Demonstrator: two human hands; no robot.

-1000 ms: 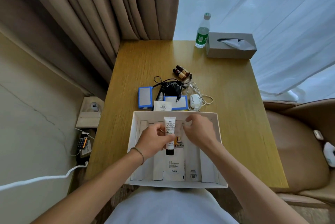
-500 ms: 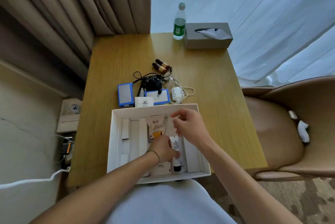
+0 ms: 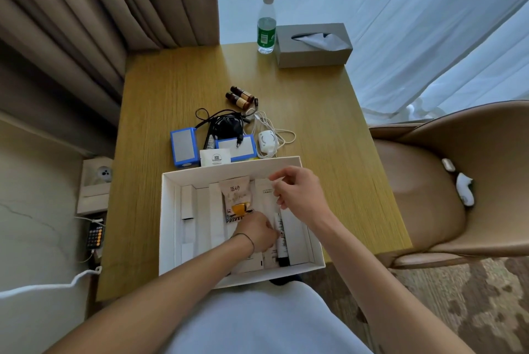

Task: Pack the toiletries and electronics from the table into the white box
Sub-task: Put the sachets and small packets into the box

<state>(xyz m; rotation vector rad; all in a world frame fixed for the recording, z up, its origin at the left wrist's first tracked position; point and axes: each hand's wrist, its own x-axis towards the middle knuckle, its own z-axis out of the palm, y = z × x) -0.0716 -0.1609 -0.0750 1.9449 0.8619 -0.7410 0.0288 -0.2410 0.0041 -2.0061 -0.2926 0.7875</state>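
The white box (image 3: pixel 169 210) lies open at the near table edge, with card dividers inside. My left hand (image 3: pixel 257 232) presses a white tube (image 3: pixel 280 242) with a black cap flat into the box, fingers closed on it. My right hand (image 3: pixel 297 193) pinches the top corner of a flat white packet (image 3: pixel 263 196) beside a brown pouch (image 3: pixel 236 196). Behind the box on the table lie two blue boxes (image 3: pixel 184 146) (image 3: pixel 237 147), a white card (image 3: pixel 215 157), a black charger with cable (image 3: pixel 226 124), a white charger with cord (image 3: pixel 267 140) and two small brown bottles (image 3: pixel 240 97).
A water bottle (image 3: pixel 266 27) and a grey tissue box (image 3: pixel 313 45) stand at the table's far edge. A tan chair (image 3: pixel 443 181) is on the right. Curtains hang behind, and a wall socket (image 3: pixel 97 179) and a calculator (image 3: pixel 95 234) sit low on the left.
My left hand has brought the white tube from upright above the box down flat into its right part. My right hand stays over the box's far right. The view has shifted right.
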